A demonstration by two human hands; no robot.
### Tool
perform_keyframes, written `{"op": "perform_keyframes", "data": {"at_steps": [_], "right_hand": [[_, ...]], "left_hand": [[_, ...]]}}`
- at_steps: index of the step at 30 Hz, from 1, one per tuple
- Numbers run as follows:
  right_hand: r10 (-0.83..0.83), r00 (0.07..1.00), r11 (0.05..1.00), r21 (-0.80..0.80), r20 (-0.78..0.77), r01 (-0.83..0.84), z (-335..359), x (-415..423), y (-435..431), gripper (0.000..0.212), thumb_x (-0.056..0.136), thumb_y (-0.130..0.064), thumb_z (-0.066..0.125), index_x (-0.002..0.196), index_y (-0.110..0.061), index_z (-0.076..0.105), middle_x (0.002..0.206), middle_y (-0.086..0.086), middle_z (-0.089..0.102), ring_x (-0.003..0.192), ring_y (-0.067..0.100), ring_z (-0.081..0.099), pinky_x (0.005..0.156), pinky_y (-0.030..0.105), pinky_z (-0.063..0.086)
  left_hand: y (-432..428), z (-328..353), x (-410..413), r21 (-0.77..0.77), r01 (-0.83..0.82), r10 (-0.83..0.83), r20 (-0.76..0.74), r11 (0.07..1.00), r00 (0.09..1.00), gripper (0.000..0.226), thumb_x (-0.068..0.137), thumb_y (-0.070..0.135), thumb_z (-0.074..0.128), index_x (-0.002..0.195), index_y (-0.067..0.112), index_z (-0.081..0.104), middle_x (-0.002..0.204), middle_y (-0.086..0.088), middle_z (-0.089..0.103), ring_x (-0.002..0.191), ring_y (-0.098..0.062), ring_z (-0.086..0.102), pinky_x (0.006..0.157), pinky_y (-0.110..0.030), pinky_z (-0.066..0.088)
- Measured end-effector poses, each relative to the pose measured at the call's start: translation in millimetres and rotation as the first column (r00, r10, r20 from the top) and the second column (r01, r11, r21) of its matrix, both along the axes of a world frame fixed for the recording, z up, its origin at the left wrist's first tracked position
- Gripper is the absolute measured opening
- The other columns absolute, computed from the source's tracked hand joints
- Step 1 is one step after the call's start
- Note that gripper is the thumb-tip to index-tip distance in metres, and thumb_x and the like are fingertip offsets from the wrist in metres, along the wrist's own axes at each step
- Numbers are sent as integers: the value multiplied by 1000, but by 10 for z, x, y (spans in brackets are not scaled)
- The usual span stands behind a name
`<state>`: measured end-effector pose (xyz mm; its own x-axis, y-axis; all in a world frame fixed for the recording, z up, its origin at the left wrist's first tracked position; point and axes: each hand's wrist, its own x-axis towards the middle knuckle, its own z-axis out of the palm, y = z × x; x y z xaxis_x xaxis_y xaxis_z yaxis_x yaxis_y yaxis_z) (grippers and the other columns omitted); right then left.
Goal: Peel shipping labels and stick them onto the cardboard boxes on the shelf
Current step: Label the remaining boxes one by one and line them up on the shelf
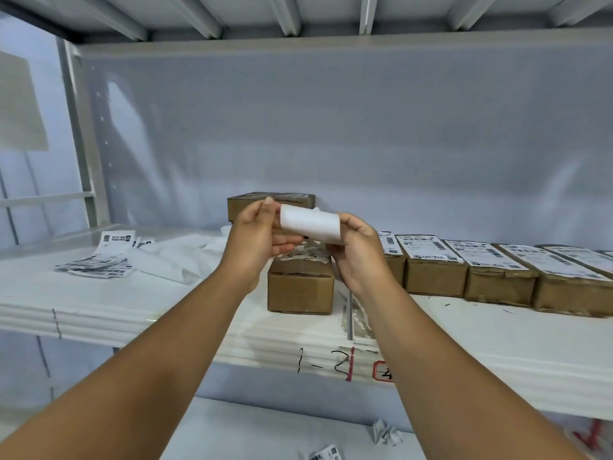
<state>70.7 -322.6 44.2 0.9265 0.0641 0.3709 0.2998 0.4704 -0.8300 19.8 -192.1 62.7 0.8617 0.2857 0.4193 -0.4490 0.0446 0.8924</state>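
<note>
Shelf (497, 343), white, upper tier: loose printed labels (99, 260) in a fanned heap at far left; just right of them, crumpled white backing sheets (172, 260). Left hand (262, 234): raised above the shelf, thumb and fingers pinching the left end of a shipping label (310, 224). The shipping label is held in the air between both hands, bowed, plain white side to the camera; whether it is free of its backing cannot be told. Behind the hands, a rear cardboard box (242, 205); directly below the label, an unlabelled cardboard box (300, 288) with torn paper scraps on top. Right hand (360, 257): fingers curled round the label's right end. Further right, a row of labelled boxes (434, 277), side by side, printed labels on top. On the shelf's front edge, a handwritten "1-2" mark (323, 360). Lower tier: crumpled paper (386, 433).
</note>
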Motion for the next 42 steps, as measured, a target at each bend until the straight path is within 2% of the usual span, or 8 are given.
{"op": "perform_keyframes", "data": {"at_steps": [11,18,22,27,31,36,39,42], "right_hand": [[82,997,996,-36,5,-82,-8,-16,5,18,89,5,54,86,-9,66,96,12,69,82,18,67,69,23,55],[-30,998,989,-146,49,36,-48,-38,12,18,90,-7,58,95,-19,70,108,7,70,96,19,66,85,30,53],[-34,995,966,-253,94,56,-56,-76,27,21,91,-11,59,109,-17,68,111,4,68,94,15,64,85,27,51],[-30,994,958,-279,105,58,-2,-135,12,20,90,2,52,86,-6,70,84,2,67,71,8,63,62,14,49],[-23,994,932,-357,111,61,-28,-124,17,29,86,9,48,78,-8,70,87,2,67,81,13,62,70,19,50],[-47,993,937,-341,107,81,-26,-106,34,32,87,7,46,73,-11,69,95,8,68,82,15,63,60,14,49],[-72,990,919,-377,123,114,-38,-106,45,35,88,6,45,72,-12,70,96,5,68,89,18,63,69,21,51],[-101,985,888,-434,139,153,-35,-93,47,42,86,7,46,65,-19,72,90,2,69,89,22,63,84,35,51]], "left_hand": [[110,-82,-25,64,48,-50,24,997,998,27,92,-6,44,84,8,65,94,-12,67,89,-24,61,85,-37,52],[75,-176,49,-105,72,-67,51,992,996,28,91,-7,43,93,14,61,107,-9,65,96,-22,61,90,-37,48],[80,-269,78,-33,90,-86,95,995,992,31,90,-9,43,98,17,58,112,-6,64,95,-13,61,74,-21,51],[134,-381,134,-38,61,-56,125,997,991,38,84,-13,42,97,19,59,112,-10,67,107,-27,61,82,-32,49],[158,-458,164,-29,71,-67,116,997,991,39,83,-13,43,99,18,59,111,-12,67,112,-29,59,98,-41,45],[140,-476,197,12,83,-84,110,997,990,23,89,0,50,105,13,61,96,2,71,102,-23,63,86,-35,48],[143,-449,212,-62,84,-80,64,995,995,16,88,6,55,94,18,63,77,7,69,78,-16,63,66,-21,47],[167,-457,204,-51,71,-68,63,996,996,23,86,0,51,91,18,64,89,-1,71,88,-19,63,73,-26,48]]}}
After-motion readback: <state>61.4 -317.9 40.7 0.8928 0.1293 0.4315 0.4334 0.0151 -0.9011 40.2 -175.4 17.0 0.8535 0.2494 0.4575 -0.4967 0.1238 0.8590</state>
